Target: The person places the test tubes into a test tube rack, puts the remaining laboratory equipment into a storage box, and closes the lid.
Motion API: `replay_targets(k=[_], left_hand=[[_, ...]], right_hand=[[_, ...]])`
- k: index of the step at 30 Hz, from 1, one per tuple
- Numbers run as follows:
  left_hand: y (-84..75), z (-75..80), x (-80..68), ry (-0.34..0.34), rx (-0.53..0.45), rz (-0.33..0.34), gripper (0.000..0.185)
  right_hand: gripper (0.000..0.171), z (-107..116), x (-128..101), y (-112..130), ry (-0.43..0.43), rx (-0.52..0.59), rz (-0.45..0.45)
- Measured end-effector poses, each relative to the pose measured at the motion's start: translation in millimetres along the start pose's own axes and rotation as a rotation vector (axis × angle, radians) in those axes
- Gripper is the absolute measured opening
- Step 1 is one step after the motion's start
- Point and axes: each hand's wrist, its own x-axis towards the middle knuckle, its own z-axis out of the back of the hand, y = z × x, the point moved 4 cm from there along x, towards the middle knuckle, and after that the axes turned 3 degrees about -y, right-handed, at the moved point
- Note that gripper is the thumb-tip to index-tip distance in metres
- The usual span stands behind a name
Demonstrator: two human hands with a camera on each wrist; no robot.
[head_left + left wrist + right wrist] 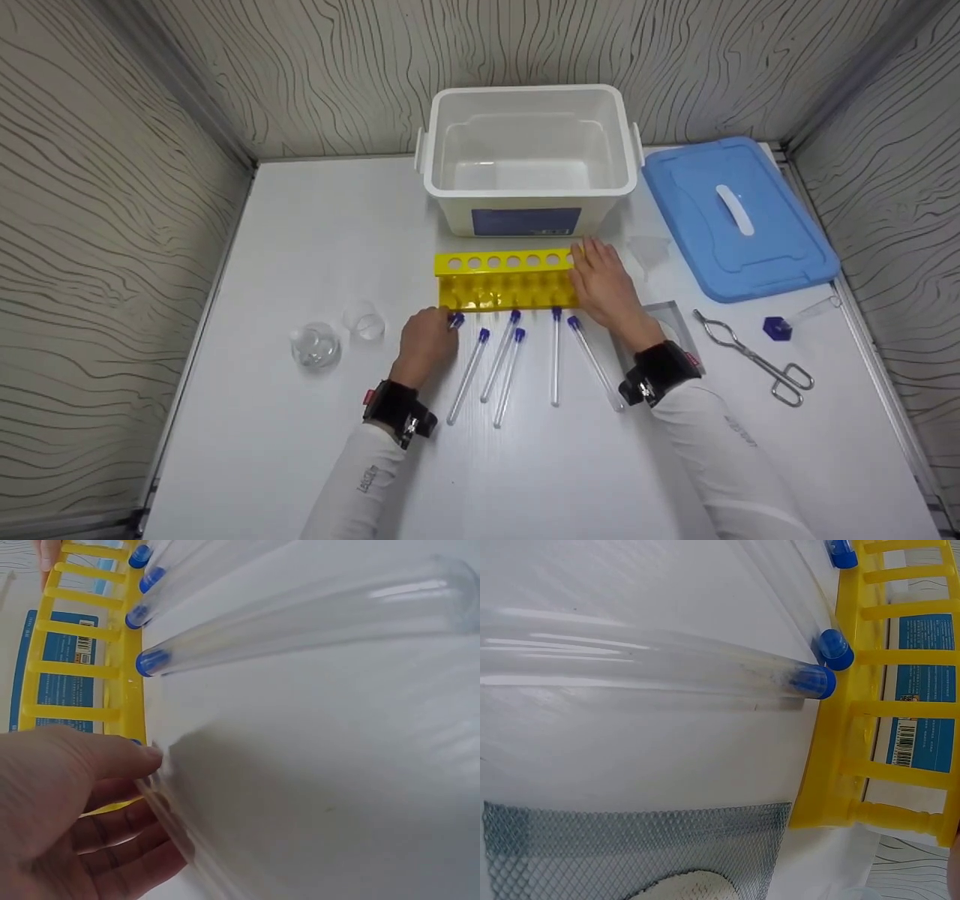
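Observation:
A yellow test tube rack (510, 302) stands on the table, with a row of round holes along its top. My right hand (606, 289) grips the rack's right end, fingers over the top bar. At the rack's front left corner, my left hand (429, 341) pinches a clear test tube (176, 821) near its blue cap (456, 321). Several more capped tubes lie in front of the rack, among them one test tube (556, 367) near the middle and another test tube (598, 367) at the right. Their blue caps point toward the rack.
Behind the rack stands a white bin (529, 191), its blue lid (757, 240) to the right. A clear funnel (649, 251), wire gauze (637, 840), metal tongs (750, 356) and a blue-based cylinder (778, 328) lie at right. Two clear beakers, including one beaker (315, 346), stand left.

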Motion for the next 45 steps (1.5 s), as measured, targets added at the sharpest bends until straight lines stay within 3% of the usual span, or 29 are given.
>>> replay_targets(k=[10,16,22,26,32,39,45], left_hand=[[-10.9,12.8,0.6,0.007,-0.057,0.014,0.014],[-20.1,25.5,1.0,-0.046,-0.087,-0.031,0.014],[-26.5,38.7,2.4,-0.016,-0.149,-0.014,0.023],[-30.1,49.9,3.6,-0.031,-0.193,-0.025,0.026],[-35.5,66.8,5.4,-0.108,-0.258,-0.041,0.026],[-40.7,86.5,9.1,-0.208,-0.326,-0.013,0.027],[-45.8,106.4,14.1,-0.358,-0.384,-0.104,0.025]], right_hand=[[0.058,1,0,0,0.022,0.003,-0.015],[0.059,0,0,0,0.002,0.000,-0.009],[0.059,-1,0,0,0.008,0.007,-0.018],[0.059,-1,0,-1,0.012,-0.004,-0.016],[0.058,-1,0,-1,0.010,0.003,-0.018],[0.058,-1,1,-1,0.010,-0.005,-0.017],[0.057,-1,1,0,-0.012,-0.003,0.002]])
